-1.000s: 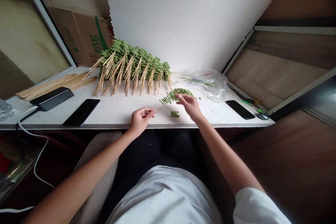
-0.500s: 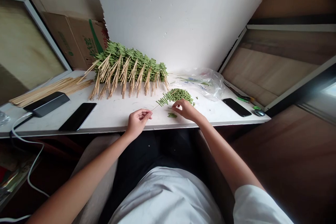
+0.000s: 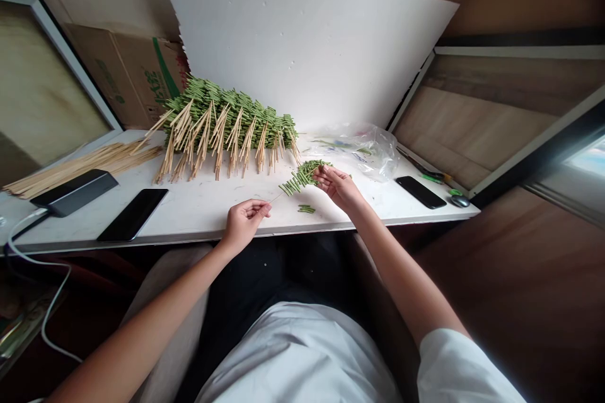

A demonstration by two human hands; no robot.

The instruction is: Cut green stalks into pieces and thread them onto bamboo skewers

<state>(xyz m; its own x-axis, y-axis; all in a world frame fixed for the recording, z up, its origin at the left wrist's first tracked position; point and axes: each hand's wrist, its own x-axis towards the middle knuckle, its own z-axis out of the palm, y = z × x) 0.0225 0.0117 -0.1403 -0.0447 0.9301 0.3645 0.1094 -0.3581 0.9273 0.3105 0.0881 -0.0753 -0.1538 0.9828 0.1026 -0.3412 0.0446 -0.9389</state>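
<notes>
A thin bamboo skewer [image 3: 275,198] is pinched by its bare lower end in my left hand [image 3: 246,221], whose fingers are closed. Short cut green stem pieces [image 3: 290,185] are threaded crosswise along its upper part, which points away to the right. My right hand [image 3: 337,186] is at the far end of the skewer, fingertips pressed together; whatever they hold is too small to make out. Behind those fingers lies a loose pile of cut green stems [image 3: 326,164], partly hidden by the hand. A few loose green pieces [image 3: 306,208] lie on the table nearer to me.
A large stack of filled skewers [image 3: 227,114] stands at the back left, bare stick ends towards me. Left of it lie bare skewers [image 3: 80,167], a black device [image 3: 78,192] and a phone [image 3: 133,214]. A plastic bag [image 3: 373,148] and another phone [image 3: 420,192] are on the right.
My right hand has moved up and away from the loose pieces near the edge to the skewer's far end. My left hand still holds the skewer. The view has shifted slightly.
</notes>
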